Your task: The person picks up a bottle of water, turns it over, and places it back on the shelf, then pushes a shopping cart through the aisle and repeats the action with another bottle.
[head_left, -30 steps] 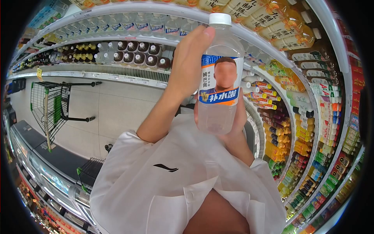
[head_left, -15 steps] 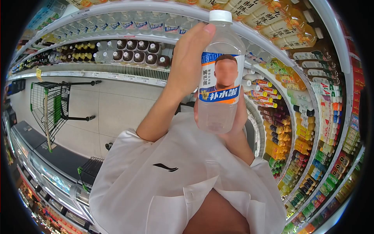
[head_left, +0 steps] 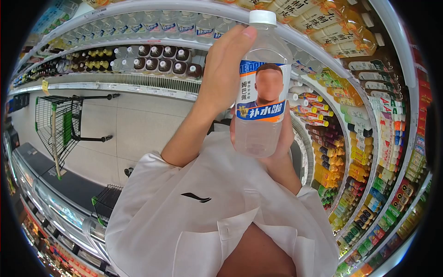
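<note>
A clear plastic bottle [head_left: 258, 134] with a white cap and a blue, white and orange label is in front of my chest. The label faces the camera and shows a person's head and Chinese characters. My left hand [head_left: 224, 71] grips the bottle's upper left side, its thumb near the shoulder below the cap and its other fingers hidden behind. From behind and below, my right hand [head_left: 284, 134] is wrapped round the lower part, mostly covered by the bottle. The cap [head_left: 262, 17] is on.
Curved shelves with similar clear bottles [head_left: 168, 23], dark bottles [head_left: 164, 66] and orange drinks [head_left: 327, 161] run across the back and right side. On the floor at left stands a green and black shopping cart [head_left: 55, 124]. Another cart [head_left: 108, 203] is partly visible by a refrigerated case [head_left: 62, 207].
</note>
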`<move>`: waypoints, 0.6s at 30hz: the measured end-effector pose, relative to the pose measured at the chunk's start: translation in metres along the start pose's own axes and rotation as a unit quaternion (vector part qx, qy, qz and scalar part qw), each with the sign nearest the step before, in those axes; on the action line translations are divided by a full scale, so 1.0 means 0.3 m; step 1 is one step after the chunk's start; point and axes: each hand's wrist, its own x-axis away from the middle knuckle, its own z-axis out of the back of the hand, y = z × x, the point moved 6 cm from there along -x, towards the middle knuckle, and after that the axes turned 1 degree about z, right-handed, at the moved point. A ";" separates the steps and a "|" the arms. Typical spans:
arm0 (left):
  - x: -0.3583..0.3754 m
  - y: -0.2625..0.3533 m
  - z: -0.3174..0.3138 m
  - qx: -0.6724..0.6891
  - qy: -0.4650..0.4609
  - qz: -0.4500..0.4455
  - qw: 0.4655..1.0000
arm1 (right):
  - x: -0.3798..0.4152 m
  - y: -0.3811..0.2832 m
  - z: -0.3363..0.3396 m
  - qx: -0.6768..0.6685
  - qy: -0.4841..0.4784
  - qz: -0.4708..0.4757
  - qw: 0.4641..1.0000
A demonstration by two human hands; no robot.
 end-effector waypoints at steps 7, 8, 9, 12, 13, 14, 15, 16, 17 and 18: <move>0.002 -0.005 0.008 0.023 0.000 0.024 0.999 | 0.004 -0.005 -0.031 -0.003 -0.027 0.003 1.000; 0.002 -0.001 0.009 0.022 0.000 0.014 1.000 | 0.005 -0.005 -0.036 -0.002 -0.027 0.006 1.000; 0.002 -0.001 0.010 0.023 0.000 0.014 1.000 | 0.004 -0.002 -0.038 -0.002 -0.027 0.006 1.000; 0.001 -0.004 0.014 0.026 -0.003 0.017 1.000 | -0.001 0.001 -0.032 0.000 0.007 0.025 1.000; 0.001 -0.005 0.015 0.025 -0.003 0.016 1.000 | -0.001 0.001 -0.031 0.004 0.009 0.027 1.000; 0.002 -0.007 0.017 0.025 -0.003 0.015 1.000 | -0.002 0.003 -0.031 0.008 0.012 0.029 0.999; 0.003 -0.008 0.022 0.025 -0.003 0.015 1.000 | -0.001 0.005 -0.021 0.008 0.012 0.029 0.999; 0.004 -0.009 0.026 0.018 -0.007 0.016 1.000 | -0.001 0.011 -0.010 0.008 -0.005 0.019 1.000; 0.005 -0.011 0.028 0.011 -0.011 0.017 1.000 | -0.001 0.017 -0.008 0.009 -0.022 0.008 1.000; 0.005 -0.016 0.030 0.011 -0.011 0.017 1.000 | -0.001 0.018 -0.011 0.009 -0.022 0.008 1.000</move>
